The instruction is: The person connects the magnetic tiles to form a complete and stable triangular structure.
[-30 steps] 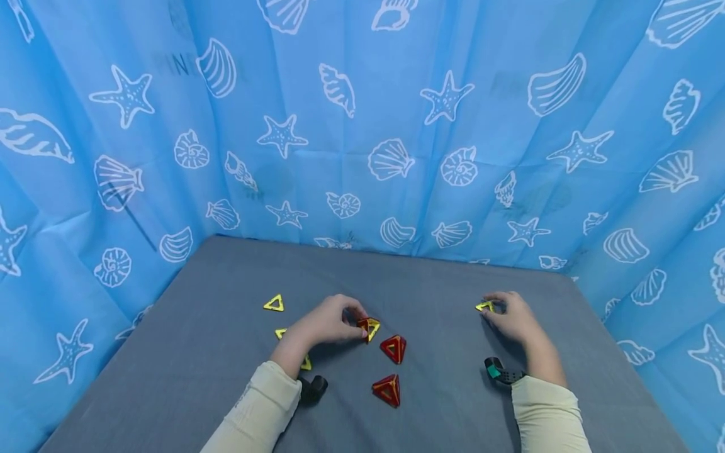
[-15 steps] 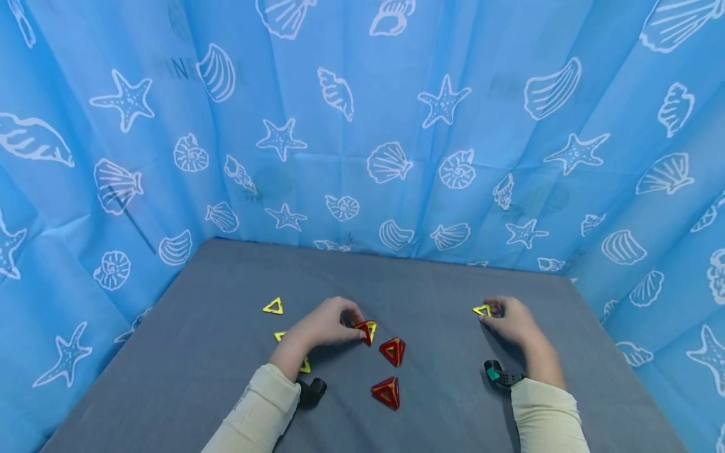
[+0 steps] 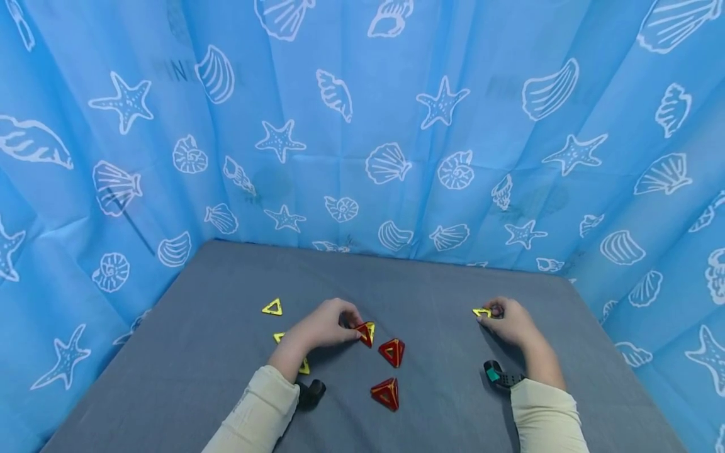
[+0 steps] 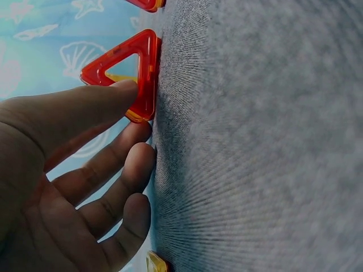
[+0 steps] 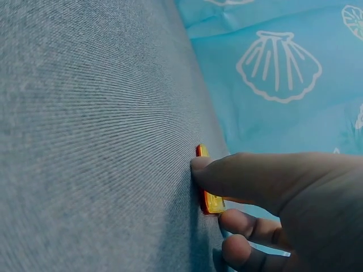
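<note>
My left hand (image 3: 321, 327) pinches a red triangular magnetic tile (image 4: 149, 71) by its near face, thumb over the frame. The tile leans up from the cloth, and a yellow triangular tile (image 3: 371, 328) shows behind it in the head view. The other left fingers extend below it. On the right side of the table, my right hand (image 3: 511, 322) holds a flat yellow triangular magnetic tile (image 3: 480, 312) between thumb and fingers. Red shows along that tile's edge in the right wrist view, close to the cloth; its far corner is hidden by the fingers.
Two red pyramids of tiles (image 3: 392, 352) (image 3: 386, 394) stand right of my left hand. Several yellow triangular tiles (image 3: 273, 307) lie to its left, some partly behind the forearm. Grey cloth covers the table (image 3: 442, 283), with a blue shell-print curtain (image 3: 362, 126) behind.
The red tile in my left hand has turned to show more of its face. My right hand's tile has shifted slightly left and now lies flatter. Both hands keep their hold.
</note>
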{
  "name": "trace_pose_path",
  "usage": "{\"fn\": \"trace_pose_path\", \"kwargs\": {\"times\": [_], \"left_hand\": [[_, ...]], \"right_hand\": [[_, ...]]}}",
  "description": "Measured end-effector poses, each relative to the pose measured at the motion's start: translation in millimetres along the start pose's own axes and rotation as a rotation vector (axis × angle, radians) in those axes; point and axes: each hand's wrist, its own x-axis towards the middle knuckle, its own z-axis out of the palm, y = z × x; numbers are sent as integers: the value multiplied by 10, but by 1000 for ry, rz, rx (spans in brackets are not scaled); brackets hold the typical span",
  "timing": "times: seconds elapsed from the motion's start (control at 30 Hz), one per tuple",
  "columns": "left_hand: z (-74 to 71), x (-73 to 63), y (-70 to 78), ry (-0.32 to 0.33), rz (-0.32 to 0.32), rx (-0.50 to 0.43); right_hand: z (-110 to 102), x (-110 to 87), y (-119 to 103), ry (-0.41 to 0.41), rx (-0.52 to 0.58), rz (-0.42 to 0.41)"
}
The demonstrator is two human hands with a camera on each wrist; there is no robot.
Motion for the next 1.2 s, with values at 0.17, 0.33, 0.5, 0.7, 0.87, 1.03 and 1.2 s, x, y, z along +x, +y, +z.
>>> {"fn": "trace_pose_path", "kwargs": {"times": [0.17,0.33,0.5,0.7,0.87,1.03,1.2], "left_hand": [[16,-7,-5,11,-1,-4],[23,-6,-4,2,1,0],[7,15,-9,11,3,-5],[6,-5,13,11,-2,-3],[1,0,14,24,-5,-8],[29,-14,-19,19,-9,-10],[37,-10,-17,23,-13,-12]], "right_hand": [[-2,-28,16,9,5,11],[-18,-41,39,-4,0,27],[-33,-43,31,18,22,25],[-42,-63,22,23,11,55],[-36,-55,25,31,27,58],[-8,-53,42,32,32,36],[15,-60,45,54,57,-5]]}}
